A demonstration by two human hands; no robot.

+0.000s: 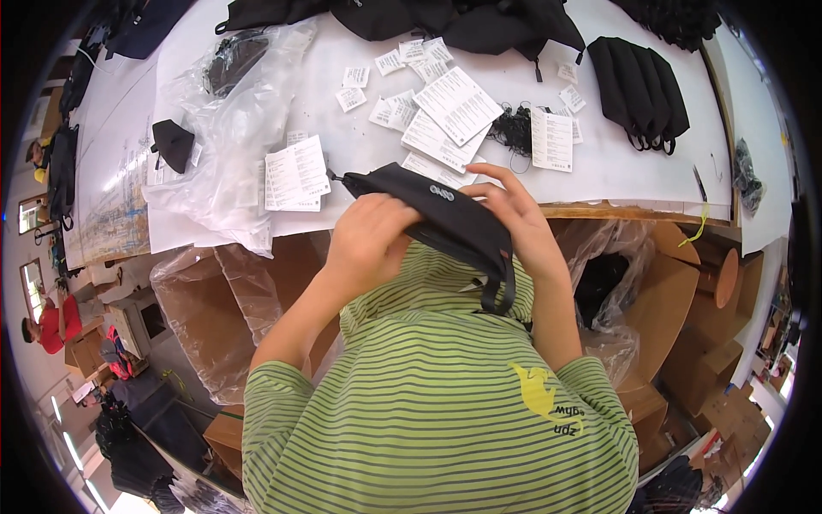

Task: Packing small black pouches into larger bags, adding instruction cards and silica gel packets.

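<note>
A small black fabric pouch (428,190) with a light printed mark and a strap loop (497,295) is held up in front of my chest, at the table's near edge. My left hand (370,242) grips its near left side, fingertips bent over the edge and partly hidden. At the right end my right hand (524,218) holds the pouch, its fingers curved along the far side and the thumb out of sight. A zip pull (338,176) sticks out at the left end. The pouch's inside cannot be seen.
White paper leaflets (458,104) and small labels lie on the white table (342,34), beside black cords (514,130). Stacked black pouches (638,90) sit at the right, a clear plastic bag (231,128) at the left. Plastic-lined cardboard boxes (201,317) stand below the edge.
</note>
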